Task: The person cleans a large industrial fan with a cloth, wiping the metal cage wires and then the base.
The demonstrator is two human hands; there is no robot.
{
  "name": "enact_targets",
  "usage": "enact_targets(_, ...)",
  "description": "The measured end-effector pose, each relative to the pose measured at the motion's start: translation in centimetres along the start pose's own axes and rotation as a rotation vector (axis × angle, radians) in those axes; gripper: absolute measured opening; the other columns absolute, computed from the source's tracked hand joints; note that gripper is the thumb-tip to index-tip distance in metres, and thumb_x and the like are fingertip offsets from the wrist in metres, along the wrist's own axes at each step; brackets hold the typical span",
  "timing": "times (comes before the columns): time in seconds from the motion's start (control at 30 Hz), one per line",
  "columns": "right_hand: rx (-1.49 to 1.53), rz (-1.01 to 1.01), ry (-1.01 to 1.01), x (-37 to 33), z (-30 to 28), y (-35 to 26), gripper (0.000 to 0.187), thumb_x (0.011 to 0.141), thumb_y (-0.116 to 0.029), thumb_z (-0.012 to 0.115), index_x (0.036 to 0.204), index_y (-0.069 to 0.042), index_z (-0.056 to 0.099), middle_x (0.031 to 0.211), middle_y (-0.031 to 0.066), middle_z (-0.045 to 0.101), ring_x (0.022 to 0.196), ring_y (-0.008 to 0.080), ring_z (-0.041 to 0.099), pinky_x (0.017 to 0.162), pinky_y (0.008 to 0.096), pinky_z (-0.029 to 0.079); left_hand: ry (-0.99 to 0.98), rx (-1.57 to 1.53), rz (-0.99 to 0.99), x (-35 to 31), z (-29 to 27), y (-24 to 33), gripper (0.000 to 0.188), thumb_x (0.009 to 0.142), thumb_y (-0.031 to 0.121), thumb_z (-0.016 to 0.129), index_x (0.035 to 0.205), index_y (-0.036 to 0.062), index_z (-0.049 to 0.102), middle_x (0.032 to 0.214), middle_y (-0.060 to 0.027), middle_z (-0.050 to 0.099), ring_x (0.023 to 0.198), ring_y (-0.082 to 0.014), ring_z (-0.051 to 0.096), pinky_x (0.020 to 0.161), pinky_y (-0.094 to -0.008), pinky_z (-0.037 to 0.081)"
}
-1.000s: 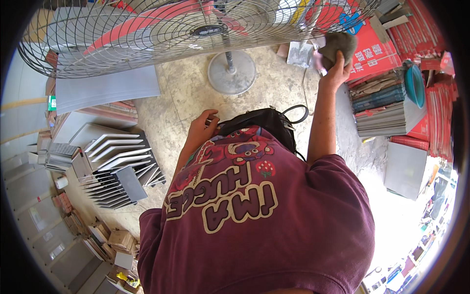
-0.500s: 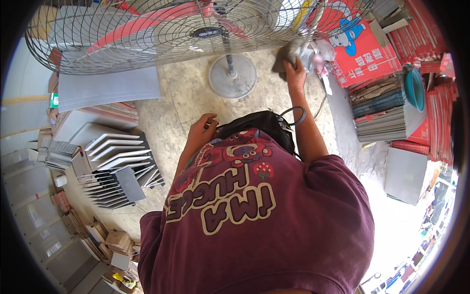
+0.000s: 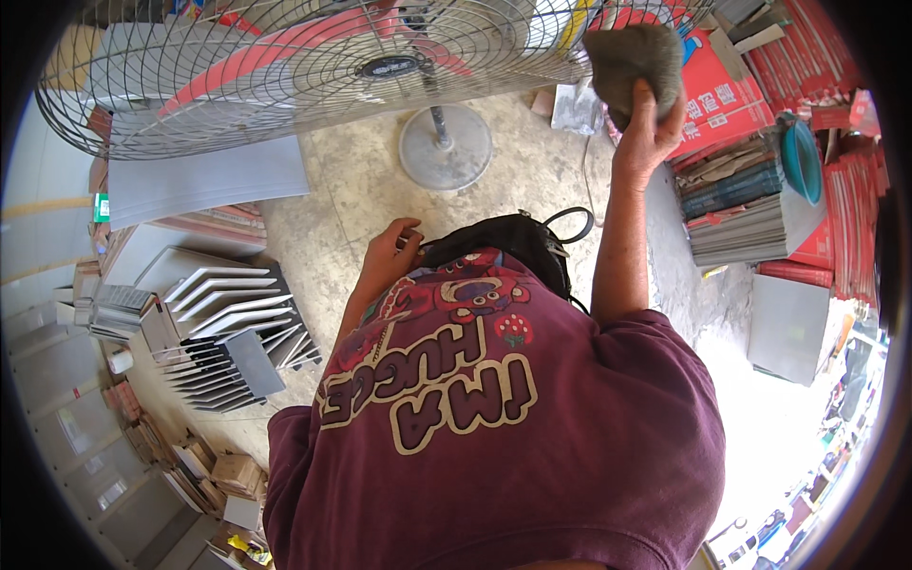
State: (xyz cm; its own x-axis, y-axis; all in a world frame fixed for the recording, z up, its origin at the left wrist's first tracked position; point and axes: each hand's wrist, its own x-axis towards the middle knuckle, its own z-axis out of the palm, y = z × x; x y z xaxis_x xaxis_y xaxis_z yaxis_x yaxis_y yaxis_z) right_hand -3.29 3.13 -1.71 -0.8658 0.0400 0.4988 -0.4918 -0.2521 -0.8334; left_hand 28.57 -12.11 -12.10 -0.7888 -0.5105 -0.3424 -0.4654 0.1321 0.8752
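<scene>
While one right hand (image 3: 649, 133) grips one grey cloth (image 3: 632, 66) against the wire guard of one pedestal fan (image 3: 313, 66) at one o'clock, one left hand (image 3: 388, 252), fingers curled, touches one black bag (image 3: 508, 242) at centre.

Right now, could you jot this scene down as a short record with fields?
Right hand: raised, gripping a grey rag at the fan guard.
Left hand: at the waist, touching a black bag.
Fan: large pedestal type, red blades, wire guard, round base on a concrete floor.
Nearby: grey panels in a rack, stacked sheets, teal bowl.
</scene>
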Motion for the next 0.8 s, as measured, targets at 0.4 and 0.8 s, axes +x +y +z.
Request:
enact_targets(0.4, -0.329, 0.099, -0.16, -8.0, 1.4, 13.9, 0.045, 0.079, -0.014, 0.066, 0.12, -0.006, 0.052, 0.107, 0.0105, 0.059, 0.091, 0.0185, 0.058, 0.081, 0.028, 0.046, 0.044, -0.005, -0.009, -0.2, -0.5, -0.6, 0.03, 0.087, 0.012, 0.058, 0.115, 0.002, 0.053, 0.083, -0.01, 0.063, 0.065, -0.014, 0.061, 0.056, -0.0264, 0.049)
enact_targets(0.8, -0.097, 0.748, -0.784, -13.0, 4.9, 16.8, 0.048, 0.079, -0.017, 0.067, 0.123, -0.006, 0.054, 0.093, 0.0073, 0.065, 0.081, 0.0117, 0.06, 0.07, 0.0268, 0.05, 0.084, -0.03, -0.063, -0.8, -1.1, -0.6, 0.029, 0.087, 0.011, 0.058, 0.114, 0.0016, 0.053, 0.083, -0.0093, 0.063, 0.067, -0.0138, 0.063, 0.057, -0.0259, 0.049)
